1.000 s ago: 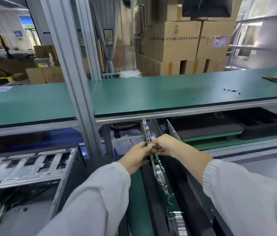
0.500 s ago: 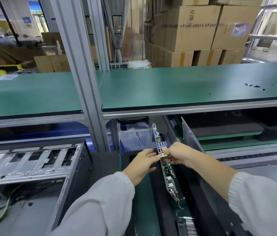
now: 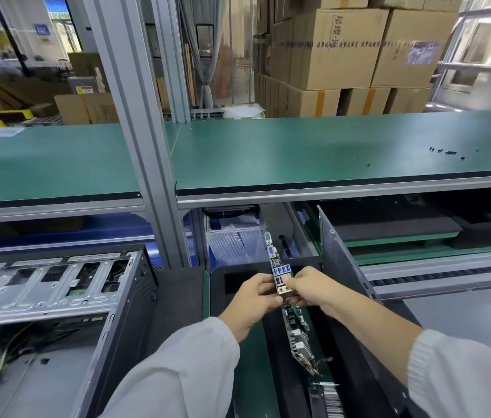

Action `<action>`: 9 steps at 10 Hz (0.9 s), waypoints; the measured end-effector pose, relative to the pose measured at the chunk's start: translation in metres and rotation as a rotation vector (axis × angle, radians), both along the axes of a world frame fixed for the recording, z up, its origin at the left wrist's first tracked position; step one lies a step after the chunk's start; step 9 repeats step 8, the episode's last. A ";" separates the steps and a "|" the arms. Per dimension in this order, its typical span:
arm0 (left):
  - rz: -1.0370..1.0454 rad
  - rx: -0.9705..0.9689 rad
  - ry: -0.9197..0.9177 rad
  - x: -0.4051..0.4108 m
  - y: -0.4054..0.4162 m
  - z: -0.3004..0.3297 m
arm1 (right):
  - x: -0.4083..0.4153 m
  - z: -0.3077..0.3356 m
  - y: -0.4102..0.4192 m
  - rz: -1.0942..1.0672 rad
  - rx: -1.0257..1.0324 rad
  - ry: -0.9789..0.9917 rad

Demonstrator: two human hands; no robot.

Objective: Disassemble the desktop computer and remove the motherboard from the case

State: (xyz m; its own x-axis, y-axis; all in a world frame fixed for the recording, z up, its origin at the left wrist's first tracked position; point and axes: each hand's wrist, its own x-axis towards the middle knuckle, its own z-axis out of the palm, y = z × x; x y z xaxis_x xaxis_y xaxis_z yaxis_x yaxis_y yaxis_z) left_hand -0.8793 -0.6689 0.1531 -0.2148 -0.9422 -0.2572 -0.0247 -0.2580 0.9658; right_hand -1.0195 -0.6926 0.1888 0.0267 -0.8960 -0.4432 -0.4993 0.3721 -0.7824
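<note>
grip: our left hand (image 3: pixel 251 300) and right hand (image 3: pixel 307 289) both pinch the motherboard (image 3: pixel 294 327) at its port block, from either side | board: held on edge, out of the case (image 3: pixel 57 300); case lies open, well left of our grip | above grip: green shelf (image 3: pixel 298 152)

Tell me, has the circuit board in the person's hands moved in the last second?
Cannot tell: the motherboard shifts in view, but so does the fixed shelf edge; the head camera moved.
</note>
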 end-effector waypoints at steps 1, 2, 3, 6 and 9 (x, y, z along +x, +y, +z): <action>0.012 0.008 -0.020 -0.004 -0.003 -0.005 | 0.006 -0.006 -0.008 -0.037 0.012 0.010; 0.086 0.055 -0.039 -0.005 -0.007 -0.007 | 0.011 -0.013 -0.019 -0.086 0.035 0.000; 0.195 0.137 -0.033 0.007 -0.005 -0.010 | 0.013 -0.023 -0.023 -0.159 0.071 -0.023; 0.167 0.160 0.019 0.038 0.010 0.007 | 0.022 -0.029 -0.030 -0.195 0.039 0.090; 0.189 0.117 0.096 0.052 0.016 0.013 | 0.029 -0.028 -0.034 -0.175 -0.003 0.229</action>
